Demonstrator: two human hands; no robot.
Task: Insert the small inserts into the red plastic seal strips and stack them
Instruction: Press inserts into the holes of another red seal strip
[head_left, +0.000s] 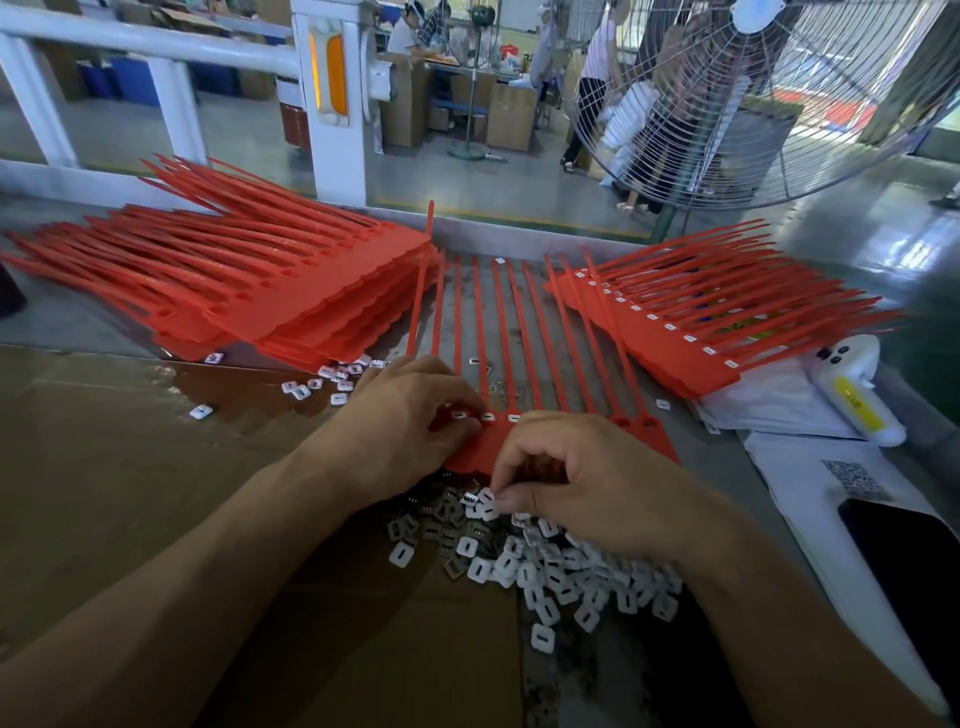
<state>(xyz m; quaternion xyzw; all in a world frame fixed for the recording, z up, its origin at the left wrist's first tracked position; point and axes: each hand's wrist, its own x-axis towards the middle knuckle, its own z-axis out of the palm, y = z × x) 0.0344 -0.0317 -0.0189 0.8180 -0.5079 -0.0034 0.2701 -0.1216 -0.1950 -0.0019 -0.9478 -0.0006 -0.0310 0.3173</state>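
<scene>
Head view: red plastic comb-shaped seal strip (519, 364) lies centre-table, three inserts seated, rest unfilled. Left hand (410, 421) pinches its edge; right hand (587, 483) pinches, seemingly, one small white square insert (488, 512) from the loose pile (561, 571). Finished stack (691, 322) right; unfilled stack (249, 280) left.

No text can be read: the yellow label (860, 407) on the white device (857, 389) at right is blurred, as is the QR code (854, 479) on the white sheet (810, 499) below it.

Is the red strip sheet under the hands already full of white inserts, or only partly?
Partly. The red plastic seal strip sheet shows white inserts near the left hand; its rightmost sockets look empty.
</scene>
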